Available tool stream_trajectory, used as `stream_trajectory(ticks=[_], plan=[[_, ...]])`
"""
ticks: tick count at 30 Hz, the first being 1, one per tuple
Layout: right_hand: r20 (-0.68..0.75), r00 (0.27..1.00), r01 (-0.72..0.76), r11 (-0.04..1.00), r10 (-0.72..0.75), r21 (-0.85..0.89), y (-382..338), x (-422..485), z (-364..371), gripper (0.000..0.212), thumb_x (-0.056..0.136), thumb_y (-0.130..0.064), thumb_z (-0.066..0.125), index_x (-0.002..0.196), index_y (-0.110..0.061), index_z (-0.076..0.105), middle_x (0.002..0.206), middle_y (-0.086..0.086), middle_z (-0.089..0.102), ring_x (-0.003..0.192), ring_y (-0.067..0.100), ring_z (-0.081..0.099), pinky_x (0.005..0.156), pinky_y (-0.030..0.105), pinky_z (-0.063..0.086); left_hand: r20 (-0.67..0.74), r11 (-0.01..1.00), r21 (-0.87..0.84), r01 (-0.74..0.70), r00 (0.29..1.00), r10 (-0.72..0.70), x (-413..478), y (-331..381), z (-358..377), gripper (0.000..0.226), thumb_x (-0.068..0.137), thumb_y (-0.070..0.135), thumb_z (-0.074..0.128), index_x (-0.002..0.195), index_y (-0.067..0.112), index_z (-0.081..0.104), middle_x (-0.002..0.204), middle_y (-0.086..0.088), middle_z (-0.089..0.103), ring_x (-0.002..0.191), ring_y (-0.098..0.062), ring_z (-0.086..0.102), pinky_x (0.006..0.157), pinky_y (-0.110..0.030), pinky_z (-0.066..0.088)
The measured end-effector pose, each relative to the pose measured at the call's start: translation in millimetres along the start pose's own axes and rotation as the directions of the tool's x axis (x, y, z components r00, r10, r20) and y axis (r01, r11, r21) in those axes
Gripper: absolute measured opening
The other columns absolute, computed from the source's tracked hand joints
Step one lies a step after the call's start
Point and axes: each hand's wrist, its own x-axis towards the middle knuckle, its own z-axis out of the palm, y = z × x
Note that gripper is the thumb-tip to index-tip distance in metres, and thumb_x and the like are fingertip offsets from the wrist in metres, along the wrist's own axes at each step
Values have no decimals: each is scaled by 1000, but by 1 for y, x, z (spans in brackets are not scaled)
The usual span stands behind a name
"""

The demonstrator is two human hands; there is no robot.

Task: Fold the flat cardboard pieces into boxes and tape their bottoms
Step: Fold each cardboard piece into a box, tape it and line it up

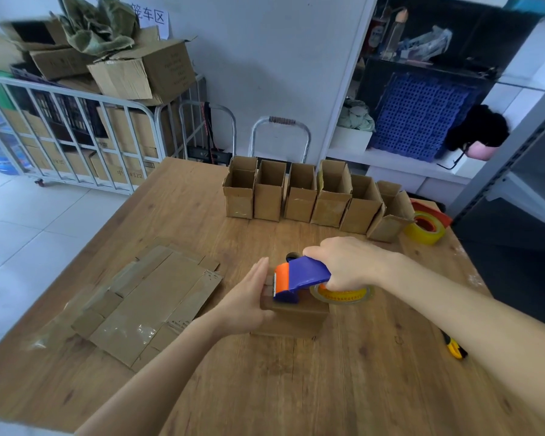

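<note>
1. Head view: right hand (343,265) is closed round the handle of the blue-orange tape dispenser (299,278), whose nose rests on the upturned box (291,319). Left hand (249,297) is flat, fingers straight, pressed against the box's left side.
2. Risk: the dispenser's toothed edge sits just beside the left fingertips, so a jerky pull could nick them.
3. Risk: the box is only braced from one side, so it may slide and the tape go on skewed or the flaps spring open.
4. Flat cardboard pieces (145,297) lie left of the box; finished boxes (296,196) stand in a row beyond it.
5. Writing: the wall sign (151,15) far beyond-left reads "车区", first character cut off. The print on the tape core is unreadable.
</note>
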Motion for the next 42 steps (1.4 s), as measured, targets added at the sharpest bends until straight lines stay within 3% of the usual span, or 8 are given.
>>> stream_trajectory(ticks=[3,7,13,28,31,35,39,42], plan=[[-12,1000,9,1000,-9,-13,0,-1,-2,39,82,-35,68,115,-27,49,93,-3,58,81,12,55,73,28,52,72,986,169,-9,997,-4,16,4,-1,129,67,42,84,154,17,-9,161,6,-4,149,-16,-3,120,-39,16],[-9,1000,7,999,-8,-36,2,-2,3,43,81,-40,68,117,-28,47,95,-3,60,82,14,57,73,30,55,0,920,389,-53,998,58,29,-3,-1,110,63,51,82,148,22,20,143,7,31,127,-17,42,100,-35,44],[44,999,-39,980,31,194,28,-31,1,49,77,-38,74,117,-29,48,89,-8,53,74,10,53,58,21,38,55,874,468,-127,992,114,35,-10,-6,104,63,55,77,146,23,22,135,6,32,124,-15,38,99,-33,45],[45,993,-119,962,111,248,68,-96,45,76,79,-47,73,140,-33,29,102,-11,50,85,3,48,72,19,42,160,800,567,-196,979,126,43,-2,-15,100,68,53,78,144,24,20,134,9,29,118,-10,37,98,-27,43],[57,991,-134,958,124,253,64,-91,61,77,78,-48,73,139,-33,30,107,-5,53,91,9,51,80,26,47,179,758,622,-198,978,109,42,0,-14,106,73,53,74,150,18,10,147,3,23,133,-15,31,110,-29,34],[33,989,-147,953,143,265,63,-89,70,75,80,-47,71,140,-31,30,105,-4,51,90,11,50,76,24,43,171,574,787,-227,974,150,36,11,-2,109,85,47,63,151,10,-15,160,-8,-16,147,-24,-16,118,-36,-7],[5,985,-168,948,173,270,61,-89,78,80,80,-49,70,144,-30,26,104,-5,48,89,11,49,73,24,39,162,654,708,-265,963,215,33,42,47,110,85,64,52,150,13,-20,157,-6,-25,143,-20,-27,118,-36,-13],[-19,984,-162,935,176,315,65,-94,83,81,78,-50,71,143,-33,26,102,-6,48,88,11,48,72,23,38,135,604,754,-256,962,239,35,39,60,107,86,66,47,150,13,-19,158,-7,-24,143,-20,-28,119,-38,-13]])
